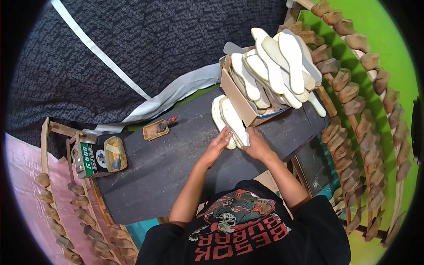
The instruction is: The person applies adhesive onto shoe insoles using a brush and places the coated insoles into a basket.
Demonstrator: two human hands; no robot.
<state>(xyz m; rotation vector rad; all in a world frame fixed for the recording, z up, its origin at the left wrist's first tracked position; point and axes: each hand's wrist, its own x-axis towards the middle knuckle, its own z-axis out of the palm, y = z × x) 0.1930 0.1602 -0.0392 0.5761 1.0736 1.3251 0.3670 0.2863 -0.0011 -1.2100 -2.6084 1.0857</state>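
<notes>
A small stack of cream-white shoe insoles (233, 118) stands between my hands, next to the cardboard box. My left hand (219, 142) presses along the stack's lower left side, its fingers fairly straight. At the lower right end my right hand (258, 143) grips the insoles, with part of its fingers hidden. The cardboard box (237, 95) is heaped above its rim with more white and grey insoles (269, 66), lying across one another.
The dark table (163, 176) carries a small tray with a brush (157, 130) at its middle left. Near the left edge stands a green and white can (90, 160) beside an opened container (115, 153). Racks of wooden shoe lasts (349, 92) flank both sides; a dark patterned cloth (145, 48) hangs behind.
</notes>
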